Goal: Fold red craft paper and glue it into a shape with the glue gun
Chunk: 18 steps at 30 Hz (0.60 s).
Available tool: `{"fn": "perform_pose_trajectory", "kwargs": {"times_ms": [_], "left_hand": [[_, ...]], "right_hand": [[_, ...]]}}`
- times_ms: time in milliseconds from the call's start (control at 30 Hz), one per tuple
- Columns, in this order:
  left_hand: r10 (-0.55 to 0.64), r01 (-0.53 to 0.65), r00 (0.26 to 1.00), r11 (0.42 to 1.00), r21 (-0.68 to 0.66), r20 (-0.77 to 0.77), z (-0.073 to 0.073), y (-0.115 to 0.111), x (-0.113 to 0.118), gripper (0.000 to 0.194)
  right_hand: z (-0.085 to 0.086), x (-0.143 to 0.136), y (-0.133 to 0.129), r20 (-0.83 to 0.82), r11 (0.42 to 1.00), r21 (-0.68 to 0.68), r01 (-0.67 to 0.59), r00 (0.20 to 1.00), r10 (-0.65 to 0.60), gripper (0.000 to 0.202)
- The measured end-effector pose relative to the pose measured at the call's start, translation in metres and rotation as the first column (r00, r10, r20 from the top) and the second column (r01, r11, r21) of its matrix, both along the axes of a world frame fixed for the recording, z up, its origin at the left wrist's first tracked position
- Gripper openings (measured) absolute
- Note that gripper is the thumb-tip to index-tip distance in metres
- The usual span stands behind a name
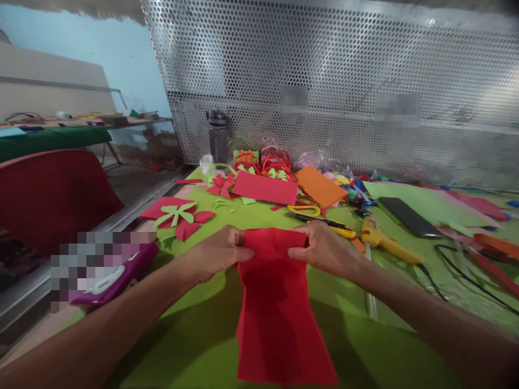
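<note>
A long red sheet of craft foam or felt [275,313] hangs between my hands, its far edge lifted and its near end toward me. My left hand [221,251] pinches the far left corner, thumb on top. At the far right corner, my right hand [324,248] grips in the same way. Just beyond lie a yellow-and-black utility knife [324,221] and yellow-handled scissors [304,210]. To the right rests a yellow hot glue gun [389,243] with a clear glue stick [370,286] beside it. Red and green cut-out flowers [176,215] lie to the left.
Small foam baskets [275,162], a red rectangle [265,187], an orange sheet [320,185] and a dark bottle [218,138] stand toward the perforated metal panel [324,59]. A black phone [409,217] and a cable lie right. A purple object [117,275] sits near the left edge.
</note>
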<state>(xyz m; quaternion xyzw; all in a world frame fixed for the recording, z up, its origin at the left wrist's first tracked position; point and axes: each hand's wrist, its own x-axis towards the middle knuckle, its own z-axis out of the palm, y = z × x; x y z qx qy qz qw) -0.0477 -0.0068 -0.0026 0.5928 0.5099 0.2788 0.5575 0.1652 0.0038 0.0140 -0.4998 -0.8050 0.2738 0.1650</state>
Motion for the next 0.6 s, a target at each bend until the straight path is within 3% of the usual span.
{"fn": "perform_pose_trajectory", "kwargs": {"times_ms": [100, 267, 600], "left_hand": [[-0.033, 0.033, 0.999, 0.999, -0.01, -0.022, -0.0005, 0.0013, -0.0012, 0.008], [-0.141, 0.154, 0.981, 0.984, -0.091, 0.133, 0.0024, 0.0012, -0.001, 0.011], [-0.148, 0.168, 0.963, 0.983, -0.077, 0.224, 0.0029, -0.0002, 0.0009, 0.018]], "right_hand": [[-0.0007, 0.0012, 0.0009, 0.021, 0.999, 0.045, -0.014, 1.0, 0.013, 0.019], [-0.0042, 0.0025, 0.0019, -0.008, 0.987, 0.105, -0.12, 0.993, 0.122, 0.012], [-0.0064, 0.0038, 0.0024, -0.017, 0.978, 0.166, -0.129, 0.991, 0.134, 0.02]]}}
